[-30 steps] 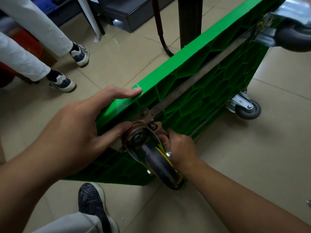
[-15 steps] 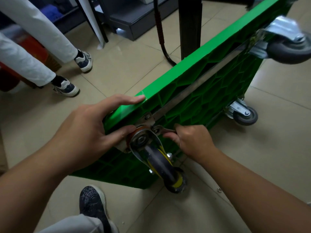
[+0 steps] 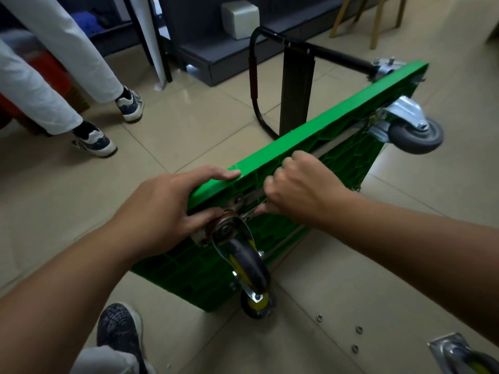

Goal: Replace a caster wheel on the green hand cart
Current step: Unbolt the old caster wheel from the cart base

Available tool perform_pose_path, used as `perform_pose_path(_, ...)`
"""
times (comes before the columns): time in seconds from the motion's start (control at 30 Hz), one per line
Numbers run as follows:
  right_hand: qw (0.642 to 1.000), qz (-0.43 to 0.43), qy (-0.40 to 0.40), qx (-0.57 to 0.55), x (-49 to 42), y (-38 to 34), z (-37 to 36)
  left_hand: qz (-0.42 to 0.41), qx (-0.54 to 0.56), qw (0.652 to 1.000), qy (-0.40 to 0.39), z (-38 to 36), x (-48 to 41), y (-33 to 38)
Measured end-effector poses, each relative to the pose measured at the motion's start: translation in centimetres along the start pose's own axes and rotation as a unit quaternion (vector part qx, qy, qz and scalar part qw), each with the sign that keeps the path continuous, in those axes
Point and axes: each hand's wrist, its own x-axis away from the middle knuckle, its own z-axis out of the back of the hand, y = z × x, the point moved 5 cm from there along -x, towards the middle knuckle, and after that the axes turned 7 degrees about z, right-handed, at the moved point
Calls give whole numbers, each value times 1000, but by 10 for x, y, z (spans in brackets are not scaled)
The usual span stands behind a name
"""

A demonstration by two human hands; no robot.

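The green hand cart [image 3: 310, 141] stands tipped on its side edge on the tiled floor, ribbed underside facing right. A black caster wheel with a yellow hub [image 3: 248, 265] sits at its near upper corner on a metal plate. My left hand [image 3: 167, 209] grips that corner, fingers over the cart's top edge and thumb against the caster's plate. My right hand [image 3: 299, 190] is curled just right of the plate by the metal rail, and a thin metal tool [image 3: 247, 211] runs from its thumb to the plate's bolts. A grey caster [image 3: 413, 130] is mounted at the far corner.
A loose caster [image 3: 459, 357] lies at the bottom right, with small washers or nuts [image 3: 320, 317] scattered on the floor near it. The cart's black handle [image 3: 253, 76] and a black post [image 3: 297, 90] are behind. Another person's shoes [image 3: 91, 140] are at left; my shoe [image 3: 118, 333] is below.
My right hand has risen from beside the wheel to the rail above the caster plate. The view has pulled back and tilted up. My left hand has kept its grip.
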Motion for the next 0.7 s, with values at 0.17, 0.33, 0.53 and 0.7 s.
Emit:
perform_pose_path(0.17, 983, -131, 33, -124, 48, 5, -2, 7, -5, 1000, 0, -2, 0, -1)
perform_pose_path(0.33, 611, -626, 99, -473, 129, -33, -45, 16, -12, 1000, -3, -3, 1, 0)
perform_pose_path(0.53, 433, -598, 129, -662, 82, -138, -62, 22, -5, 1000, -21, -3, 1, 0)
perform_pose_path(0.7, 367, -508, 81, -775, 55, -182, -92, 17, 4, 1000, -21, -2, -1, 0)
